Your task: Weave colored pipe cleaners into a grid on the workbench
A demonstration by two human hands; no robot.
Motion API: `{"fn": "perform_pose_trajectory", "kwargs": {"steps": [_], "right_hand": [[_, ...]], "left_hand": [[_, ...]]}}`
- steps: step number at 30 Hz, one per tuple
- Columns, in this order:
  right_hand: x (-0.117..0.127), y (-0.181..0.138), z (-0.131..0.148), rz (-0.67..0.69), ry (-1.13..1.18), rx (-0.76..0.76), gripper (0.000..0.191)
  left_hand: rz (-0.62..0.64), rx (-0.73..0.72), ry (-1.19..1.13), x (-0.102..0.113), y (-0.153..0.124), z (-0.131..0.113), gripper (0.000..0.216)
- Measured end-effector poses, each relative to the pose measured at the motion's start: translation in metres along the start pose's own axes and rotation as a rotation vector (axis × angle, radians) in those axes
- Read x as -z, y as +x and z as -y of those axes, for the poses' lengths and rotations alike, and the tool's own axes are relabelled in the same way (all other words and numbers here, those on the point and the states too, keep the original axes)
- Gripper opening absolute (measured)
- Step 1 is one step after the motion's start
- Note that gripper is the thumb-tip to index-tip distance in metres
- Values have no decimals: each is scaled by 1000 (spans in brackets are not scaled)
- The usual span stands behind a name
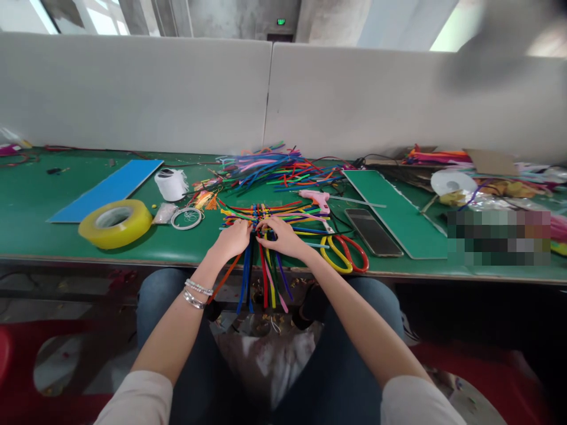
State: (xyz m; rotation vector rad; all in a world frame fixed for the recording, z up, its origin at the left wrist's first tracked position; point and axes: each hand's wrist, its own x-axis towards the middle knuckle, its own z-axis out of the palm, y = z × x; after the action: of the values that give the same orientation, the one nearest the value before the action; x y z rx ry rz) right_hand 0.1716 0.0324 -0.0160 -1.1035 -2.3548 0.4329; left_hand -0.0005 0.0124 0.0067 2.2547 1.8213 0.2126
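Several coloured pipe cleaners (pixel 266 283) are woven crosswise at the table's front edge, their loose ends hanging over it and fanning out to both sides. My left hand (pixel 234 237) rests on the left part of the weave, fingers curled in and closed on the strands. From the right, my right hand (pixel 283 235) pinches at the middle of the weave with thumb and forefinger, close to the left fingertips. My fingers hide the exact strands gripped. Scissors (pixel 337 254) with yellow and red handles lie just right of my right hand, partly among the strand ends.
Behind the weave lie a heap of loose pipe cleaners (pixel 274 168) and a pink glue gun (pixel 319 199). At right are a phone (pixel 374 232) and a green board (pixel 398 218); at left, a tape roll (pixel 137 223), a blue board (pixel 108 192) and white thread (pixel 171 186).
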Motion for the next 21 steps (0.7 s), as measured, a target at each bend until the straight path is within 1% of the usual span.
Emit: {"fn": "perform_pose_trajectory", "kwargs": {"steps": [3,6,9,12,15,17,21], "right_hand": [[-3,1,4,-42,-59,-3,23],[-5,3,8,-47,-104,6,20],[-6,3,9,-33,-110,-5,17],[-6,3,9,-38,-93,1,17],[-7,2,10,-39,-82,18,18],[-8,1,10,-39,-83,20,17],[-10,1,9,-49,-78,22,17]], "left_hand": [[11,-13,-44,1,1,2,36],[21,-19,-18,2,1,4,37],[21,9,9,5,0,5,40],[75,44,-20,11,-2,5,45],[162,28,-64,16,-6,6,39],[206,-20,-104,17,-7,8,32],[230,-93,-206,14,-6,12,23]]}}
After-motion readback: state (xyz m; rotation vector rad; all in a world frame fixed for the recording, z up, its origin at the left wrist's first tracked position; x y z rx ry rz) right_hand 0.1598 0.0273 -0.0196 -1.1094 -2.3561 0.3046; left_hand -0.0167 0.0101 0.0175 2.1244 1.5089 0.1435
